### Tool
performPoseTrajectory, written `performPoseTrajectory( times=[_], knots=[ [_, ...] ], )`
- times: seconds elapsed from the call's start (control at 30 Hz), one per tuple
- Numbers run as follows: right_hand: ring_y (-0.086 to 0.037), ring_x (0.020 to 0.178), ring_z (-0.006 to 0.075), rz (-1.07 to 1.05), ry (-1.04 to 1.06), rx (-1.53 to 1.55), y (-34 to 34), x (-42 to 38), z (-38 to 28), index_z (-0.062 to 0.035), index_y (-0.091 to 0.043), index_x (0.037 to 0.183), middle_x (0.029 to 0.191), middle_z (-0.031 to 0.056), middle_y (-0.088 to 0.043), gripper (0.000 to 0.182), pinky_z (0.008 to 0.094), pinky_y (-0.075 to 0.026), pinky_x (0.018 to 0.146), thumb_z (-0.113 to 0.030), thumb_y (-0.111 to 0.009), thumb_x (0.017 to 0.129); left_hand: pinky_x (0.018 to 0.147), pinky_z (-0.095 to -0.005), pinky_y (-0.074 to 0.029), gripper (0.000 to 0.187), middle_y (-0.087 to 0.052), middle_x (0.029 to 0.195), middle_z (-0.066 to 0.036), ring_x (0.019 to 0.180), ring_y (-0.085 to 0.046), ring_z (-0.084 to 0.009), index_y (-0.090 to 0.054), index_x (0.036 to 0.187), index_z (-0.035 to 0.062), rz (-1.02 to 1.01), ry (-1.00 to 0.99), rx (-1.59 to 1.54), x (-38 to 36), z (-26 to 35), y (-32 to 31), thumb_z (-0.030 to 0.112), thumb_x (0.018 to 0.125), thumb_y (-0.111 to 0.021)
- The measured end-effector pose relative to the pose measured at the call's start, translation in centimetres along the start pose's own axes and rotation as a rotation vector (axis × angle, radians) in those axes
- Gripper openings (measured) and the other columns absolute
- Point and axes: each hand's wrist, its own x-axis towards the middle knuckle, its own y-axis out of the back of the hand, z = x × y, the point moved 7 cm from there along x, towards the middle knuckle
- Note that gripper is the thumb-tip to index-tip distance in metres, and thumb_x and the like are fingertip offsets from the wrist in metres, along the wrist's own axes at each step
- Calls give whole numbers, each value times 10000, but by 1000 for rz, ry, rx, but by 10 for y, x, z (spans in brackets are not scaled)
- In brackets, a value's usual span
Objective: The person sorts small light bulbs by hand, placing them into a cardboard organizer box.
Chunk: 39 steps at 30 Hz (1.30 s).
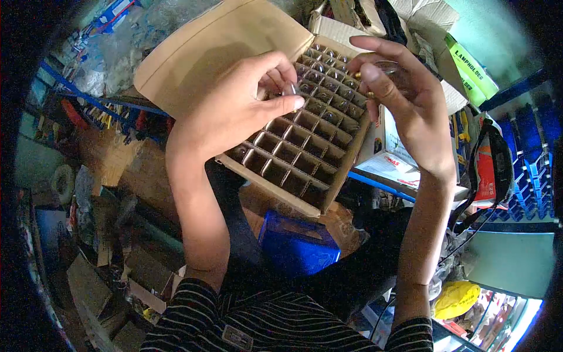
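A cardboard box with a grid of dividers lies tilted in front of me, its flap folded out to the left. Small clear glass bulbs fill many of the far cells; the nearer cells look dark inside. Over the box's left side, my left hand is closed, thumb and fingers pinched together. What it holds, if anything, I cannot make out. Raised over the right edge, my right hand curls around a clear glass bulb. Brass-coloured tips show by its fingers, so it may hold more than one.
Right of the box stands a white printed carton. Green lampholder boxes are at the upper right, beside blue racks. A blue container sits below, between my legs. Tools and a yellow bag lie farther out.
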Motion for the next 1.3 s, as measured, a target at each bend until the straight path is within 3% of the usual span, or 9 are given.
performPoseTrajectory(
  times=[0.23, 0.33, 0.5, 0.63, 0.83, 0.93, 1.1, 1.2, 1.3],
  knots=[
    [-653, 839, 115, -109, -43, -131, -19, -7, 6, 4, -679, 1035, 899, 75, -709, 367, 276, -524, 757, -318, -778, 891, 879, -308, -505, 258, -664, 955, -58, 950, -629, -148, -624, 1104, 1, 5, -17, 106, 1, 4, -4, 141, 912, -723],
    [-654, 851, 133, -179, -255, -197, -22, -10, 15, -2, -677, 1026, 899, 96, -707, 353, 313, -523, 781, -331, -746, 918, 889, -313, -505, 254, -669, 972, -63, 964, -631, -154, -618, 1128, -11, -3, -13, 18, 1, 7, -4, 126, 929, -698],
    [-699, 848, 264, -70, 91, -259, -32, -5, 14, -47, -635, 1139, 903, 136, -704, 374, 391, -528, 753, -354, -706, 939, 892, -304, -502, 216, -675, 993, -64, 980, -631, -139, -610, 1125, -16, -6, -90, -23, 0, 8, 1, 114, 959, -658],
    [-705, 864, 348, -211, -51, -500, -42, -8, 1, -81, -588, 1225, 911, 155, -703, 427, 437, -530, 738, -359, -709, 924, 884, -291, -499, 184, -671, 971, -57, 963, -622, -120, -615, 1102, -17, 17, -77, -74, -1, 8, 5, 122, 983, -632],
    [-693, 818, 295, -275, 69, -683, -49, -9, 4, -91, -585, 1252, 861, 138, -668, 455, 411, -529, 741, -350, -727, 906, 876, -283, -494, 170, -668, 947, -49, 949, -612, -107, -629, 1072, -15, 26, -72, -50, -3, 8, 5, 140, 1003, -612],
    [-652, 823, 214, -300, -85, -476, -35, -9, 3, -70, -556, 1306, 908, 94, -646, 486, 338, -525, 743, -272, -744, 906, 875, -280, -493, 179, -669, 944, -49, 948, -613, -109, -635, 1073, -14, 27, -112, -29, -4, 12, 4, 150, 1003, -614],
    [-597, 1165, 206, -293, -125, 112, -18, -19, 4, 16, -438, 1419, 1262, 126, -599, 458, 311, -476, 993, -19, -584, 986, 883, -281, -489, 201, -670, 944, -47, 947, -613, -110, -642, 1091, -11, 9, -153, -17, -3, 16, 2, 168, 1005, -615],
    [-576, 1232, 219, -373, -102, 179, -34, -17, 5, 20, -421, 1427, 1315, 157, -595, 472, 332, -466, 1034, -47, -592, 992, 897, -290, -485, 203, -671, 950, -46, 949, -616, -112, -643, 1098, -11, -18, -114, -109, -2, 16, -4, 167, 1002, -617],
    [-604, 1193, 186, -325, -19, -158, -32, -16, 8, -21, -568, 1341, 1265, 120, -654, 422, 331, -485, 1005, -145, -677, 953, 913, -300, -482, 200, -672, 970, -47, 964, -619, -117, -647, 1102, -6, -15, -122, -90, -2, 20, -3, 163, 1001, -616]
  ],
)
